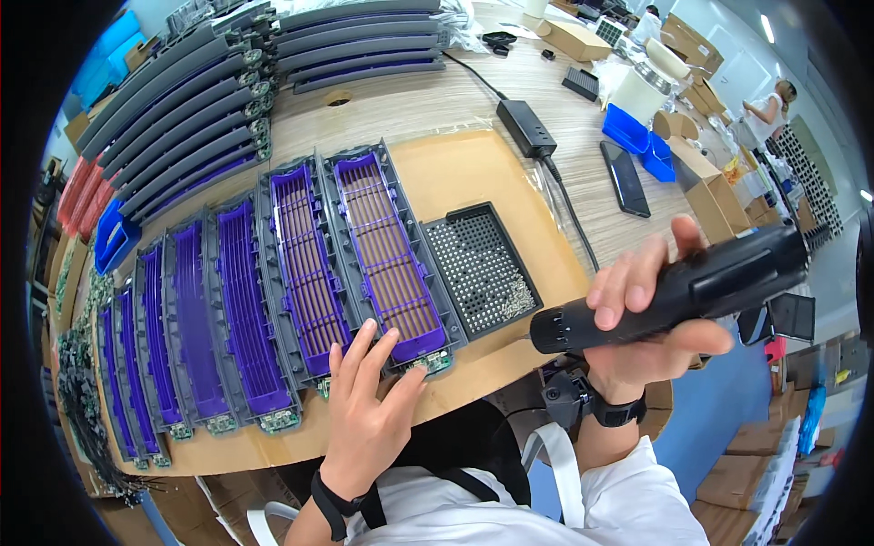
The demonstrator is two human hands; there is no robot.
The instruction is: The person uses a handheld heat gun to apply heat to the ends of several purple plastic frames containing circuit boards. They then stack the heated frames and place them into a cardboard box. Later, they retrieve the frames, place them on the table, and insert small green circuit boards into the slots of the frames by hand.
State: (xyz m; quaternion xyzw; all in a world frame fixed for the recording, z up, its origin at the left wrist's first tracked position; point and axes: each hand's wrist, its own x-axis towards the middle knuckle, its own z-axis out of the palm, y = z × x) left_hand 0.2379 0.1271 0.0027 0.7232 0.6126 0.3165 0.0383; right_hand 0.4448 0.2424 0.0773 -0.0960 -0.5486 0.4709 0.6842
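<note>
A black cylindrical tool, which looks like an electric screwdriver [728, 278], lies across my right hand [628, 355]. The fingers curl over it, and its narrower end points left over the table's near edge. My left hand [369, 409] is open, fingers spread, at the near ends of two grey frames with purple slatted inserts. Its fingertips rest by the rightmost frame [387, 246] and its left neighbour [309, 264]. A small green circuit board [432, 362] shows at the rightmost frame's near end. Right of that frame sits a black tray [487, 273] with many small metal screws.
More purple-and-grey frames [246, 305] stand in a row to the left. Stacked grey panels [191, 118] fill the far left. A black power adapter [526, 127] with a cable, a phone [625, 177] and blue bins [637, 141] lie at the right. Two people are in the background.
</note>
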